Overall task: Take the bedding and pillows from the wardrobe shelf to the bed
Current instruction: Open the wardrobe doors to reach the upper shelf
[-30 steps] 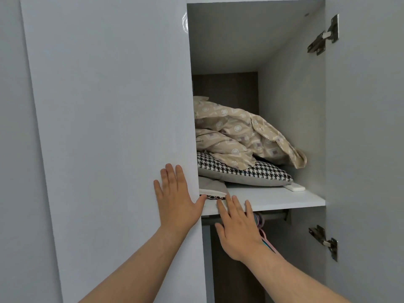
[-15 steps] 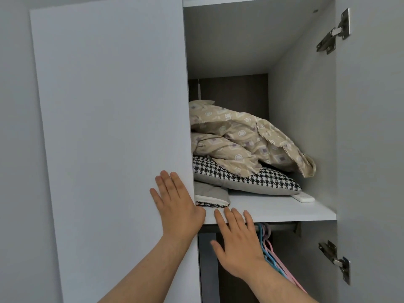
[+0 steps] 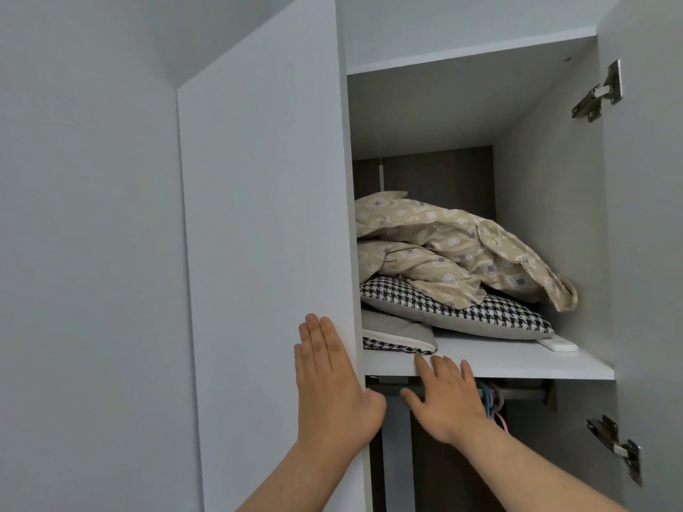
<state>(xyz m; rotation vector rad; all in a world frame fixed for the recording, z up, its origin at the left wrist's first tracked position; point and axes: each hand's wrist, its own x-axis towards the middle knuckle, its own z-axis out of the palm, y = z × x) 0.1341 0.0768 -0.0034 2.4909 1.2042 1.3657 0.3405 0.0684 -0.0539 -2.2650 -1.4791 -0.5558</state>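
The left hand (image 3: 332, 386) lies flat on the wardrobe door (image 3: 266, 253) near its free edge, grip wide and holding nothing. The right hand (image 3: 447, 400) is also spread and empty, its fingertips (image 3: 452, 365) at the front edge of the shelf (image 3: 517, 367). It is the nearer hand to the load. Just past those fingertips, at the shelf's front left, lies a flat folded houndstooth piece (image 3: 399, 343). Behind it the houndstooth pillow (image 3: 462, 312) runs lengthwise along the shelf, left to right. The beige bedding (image 3: 454, 249) is heaped on top, toward the back, so the reach probably goes up and inward.
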